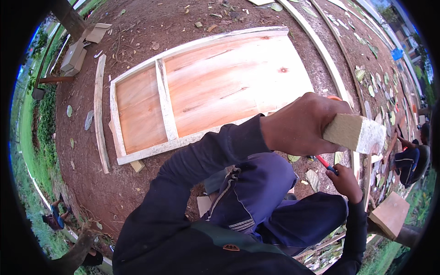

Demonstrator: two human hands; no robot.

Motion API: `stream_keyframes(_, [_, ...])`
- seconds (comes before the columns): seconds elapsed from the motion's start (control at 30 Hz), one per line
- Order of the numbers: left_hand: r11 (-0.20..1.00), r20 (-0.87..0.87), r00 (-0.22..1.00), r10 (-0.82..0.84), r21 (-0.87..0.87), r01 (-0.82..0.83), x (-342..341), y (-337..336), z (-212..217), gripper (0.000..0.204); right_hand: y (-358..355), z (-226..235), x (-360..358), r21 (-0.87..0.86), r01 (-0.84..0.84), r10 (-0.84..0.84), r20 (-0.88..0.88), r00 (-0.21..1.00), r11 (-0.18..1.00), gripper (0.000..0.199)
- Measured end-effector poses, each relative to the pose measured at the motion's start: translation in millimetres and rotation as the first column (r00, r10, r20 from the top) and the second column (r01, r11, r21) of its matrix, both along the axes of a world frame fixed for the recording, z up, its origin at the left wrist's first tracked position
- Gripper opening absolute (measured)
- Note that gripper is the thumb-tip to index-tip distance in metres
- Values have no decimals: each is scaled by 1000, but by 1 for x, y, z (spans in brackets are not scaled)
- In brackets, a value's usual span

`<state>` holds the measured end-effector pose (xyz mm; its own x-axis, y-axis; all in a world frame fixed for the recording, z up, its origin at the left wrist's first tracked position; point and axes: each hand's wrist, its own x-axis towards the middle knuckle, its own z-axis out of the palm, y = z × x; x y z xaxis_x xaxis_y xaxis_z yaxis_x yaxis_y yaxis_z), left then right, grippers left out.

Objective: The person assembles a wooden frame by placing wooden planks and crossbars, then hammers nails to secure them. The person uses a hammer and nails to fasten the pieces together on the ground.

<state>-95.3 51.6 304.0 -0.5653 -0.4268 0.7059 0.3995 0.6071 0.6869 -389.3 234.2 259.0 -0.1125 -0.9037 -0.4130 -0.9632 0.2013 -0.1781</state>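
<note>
While the bare earth ground (137, 183) spreads under everything, one large wooden panel (215, 87) lies flat on it, framed in pale strips and split by one crossbar into two bays, a narrow one at left and a wide one at right; both bays show only orange plywood. One loose plank (100, 114) lies just beside the panel's left edge, and two long pale strips (321, 50) curve past its right side. One wooden block (355, 134), painted white at its end, is clamped in the left hand (305, 123), raised above the panel's lower right corner. The right hand (344, 182) is closed around one red-handled tool (326, 164), just below the block. Dry leaves dot the ground at right.
</note>
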Motion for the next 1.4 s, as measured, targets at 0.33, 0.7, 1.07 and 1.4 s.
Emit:
stream_keyframes(0.33, [765, 722, 530, 445, -614, 194, 35, -106, -149, 27, -40, -105, 5, 203, -440, 462, -82, 883, 875, 32])
stream_keyframes(0.7, [671, 831, 434, 349, -545, 503, 19, -174, -243, 18, -1, -176, -30, 136, -303, 320, -119, 940, 943, 26])
stream_keyframes(1.07, [692, 870, 189, 456, -480, 539, 20, -175, -245, 23, -120, -190, 60, -415, -510, 598, 109, 794, 753, 44])
stream_keyframes(1.4, [721, 796, 272, 540, -605, 338, 28, -161, -249, 47, -211, -253, 113, -559, -420, 568, 114, 815, 715, 35])
